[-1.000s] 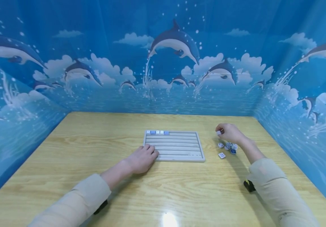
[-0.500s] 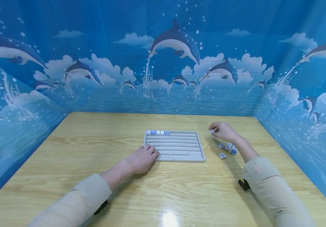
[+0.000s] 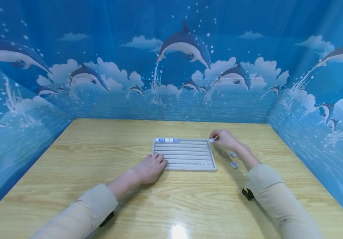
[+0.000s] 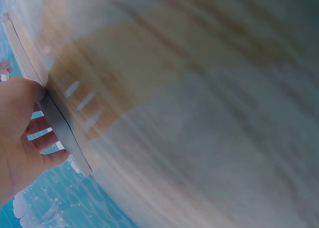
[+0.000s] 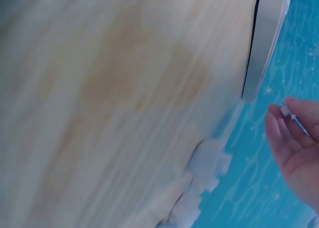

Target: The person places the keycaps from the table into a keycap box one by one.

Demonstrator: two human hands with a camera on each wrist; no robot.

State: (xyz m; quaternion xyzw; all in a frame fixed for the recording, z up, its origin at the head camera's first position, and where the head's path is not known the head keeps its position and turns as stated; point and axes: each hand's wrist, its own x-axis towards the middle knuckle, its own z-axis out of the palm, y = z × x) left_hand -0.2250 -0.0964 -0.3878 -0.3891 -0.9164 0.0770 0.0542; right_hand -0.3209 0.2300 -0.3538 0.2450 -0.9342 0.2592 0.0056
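Observation:
A pale grey ridged tray (image 3: 186,154) lies mid-table, with several white and blue keycaps (image 3: 167,140) along the left of its back row. My left hand (image 3: 150,168) grips its front-left corner, and in the left wrist view the thumb lies against the front side with fingers beyond. Just off the tray's back-right corner, my right hand (image 3: 226,140) pinches a small white keycap (image 3: 212,140) above the table. The right wrist view shows this keycap (image 5: 286,111) at the fingertips. Loose keycaps (image 3: 234,165) lie right of the tray, partly hidden by the right forearm.
The wooden table (image 3: 171,196) is enclosed at the back and sides by blue dolphin-print curtains (image 3: 114,99). In the right wrist view, several loose keycaps (image 5: 207,161) stand on the table near the tray's end (image 5: 261,49).
My right hand has moved left with the pinched keycap, from above the loose pile to near the tray's back-right corner. The right forearm now covers part of the pile. My left hand stays put.

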